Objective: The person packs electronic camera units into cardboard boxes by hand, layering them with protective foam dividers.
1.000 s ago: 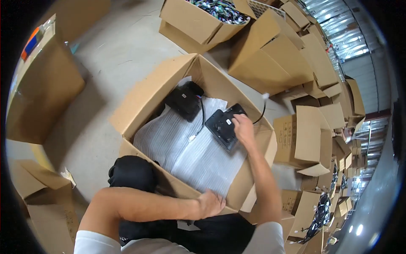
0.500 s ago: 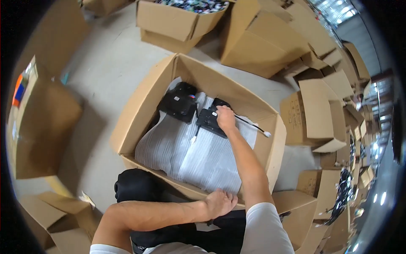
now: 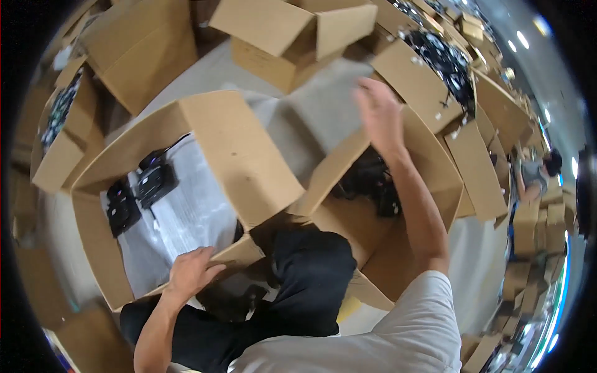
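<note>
On my left stands an open cardboard box lined with white foam sheet. Black flat units with cables lie on the foam at its far left, among them one black unit and another black unit. My left hand grips this box's near edge, fingers over the rim and thumb apart. My right hand is raised above the far side of a second cardboard box. Motion smears its fingers, and no object shows in it. Black cabled parts lie inside that second box, partly hidden by my forearm.
Beyond the boxes stand an open carton and a carton heaped with black cables. Taller cardboard rises at the far left. My bent knee is between the two near boxes. Another person is far right.
The view has swung right, bringing the second box in. My right hand has left the black unit and moved over to that box. My left hand stays at the foam-lined box's edge.
</note>
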A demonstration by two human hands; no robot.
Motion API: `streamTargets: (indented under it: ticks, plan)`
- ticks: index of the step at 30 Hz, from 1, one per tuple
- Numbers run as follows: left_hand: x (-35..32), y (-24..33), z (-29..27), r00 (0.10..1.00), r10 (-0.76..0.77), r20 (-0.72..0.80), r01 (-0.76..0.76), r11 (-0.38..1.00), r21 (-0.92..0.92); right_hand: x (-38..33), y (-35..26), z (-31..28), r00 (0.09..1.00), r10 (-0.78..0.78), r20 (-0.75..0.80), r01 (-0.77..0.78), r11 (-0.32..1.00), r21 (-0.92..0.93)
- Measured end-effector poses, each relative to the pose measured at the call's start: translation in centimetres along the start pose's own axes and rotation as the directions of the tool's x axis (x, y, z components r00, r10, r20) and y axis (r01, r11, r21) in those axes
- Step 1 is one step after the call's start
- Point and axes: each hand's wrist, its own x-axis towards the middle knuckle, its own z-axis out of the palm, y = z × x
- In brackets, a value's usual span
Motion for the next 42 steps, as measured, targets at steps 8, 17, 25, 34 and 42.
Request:
streamTargets:
  ticks: [8, 17, 25, 34, 42]
  plan:
    - [3.0, 3.9, 0.9, 0.984, -0.164, 0.065, 0.167, 0.985, -0.052, -32.5, 26.0, -6.6, 0.617, 0.759, 0.21, -0.621, 0.633, -0.462]
    - [4.1, 4.4, 0.4, 0.979, -0.185, 0.081, 0.185, 0.983, 0.012, -32.0, 19.6, 12.3, 0.563, 0.719, 0.407, -0.307, 0.639, -0.705]
    - [4.4, 3.8, 1.8, 0.996, -0.084, 0.035, 0.085, 0.996, -0.025, -32.9, 22.1, 12.6, 0.812, 0.533, 0.237, -0.15, 0.583, -0.799]
    - [3.8, 2.9, 2.2, 0.999, 0.028, -0.026, -0.028, 1.0, -0.002, -22.7, 18.0, -10.3, 0.592, 0.798, 0.113, -0.805, 0.578, 0.134]
    - [5.8, 7.2, -4.0, 0.872, 0.012, -0.49, -0.346, 0.723, -0.598, -3.9, -8.9, -16.8, 0.868, 0.248, 0.431, -0.414, 0.84, 0.35]
